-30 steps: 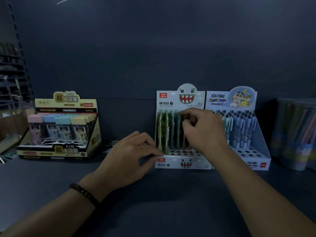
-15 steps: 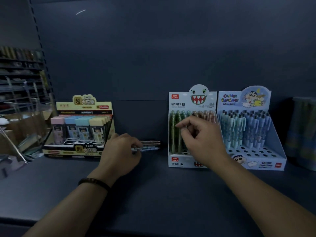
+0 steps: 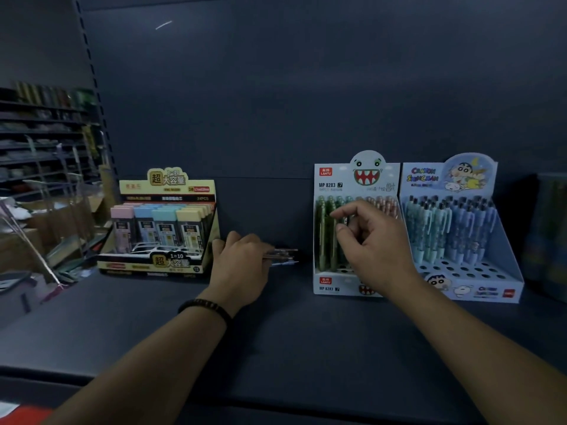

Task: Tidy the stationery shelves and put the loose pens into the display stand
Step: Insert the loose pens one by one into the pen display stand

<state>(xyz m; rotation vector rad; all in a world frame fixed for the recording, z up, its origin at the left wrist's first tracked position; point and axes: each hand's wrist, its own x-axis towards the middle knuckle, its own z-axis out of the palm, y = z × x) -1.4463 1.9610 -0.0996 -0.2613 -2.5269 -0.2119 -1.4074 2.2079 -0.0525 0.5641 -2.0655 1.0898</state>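
A white monster-face display stand [image 3: 334, 283] holds green pens on its left and pink ones at the back right. My right hand [image 3: 377, 250] hovers in front of its pens, fingers loosely curled; whether it pinches a pen I cannot tell. Several loose pens [image 3: 285, 256] lie on the dark shelf to the left of the stand. My left hand [image 3: 242, 265] rests over their left ends, fingers curled round them. A dark bead bracelet sits on that wrist.
A blue cartoon pen stand [image 3: 509, 271] adjoins the white one on the right, with empty holes in front. A yellow box of pastel lead cases [image 3: 159, 228] stands at left. A dim tub sits at far right. The dark shelf surface [image 3: 291, 348] stretches before me.
My left hand moved left from the white stand's front to the loose pens beside it. My right hand drew slightly back from the pens. The view shifted left.
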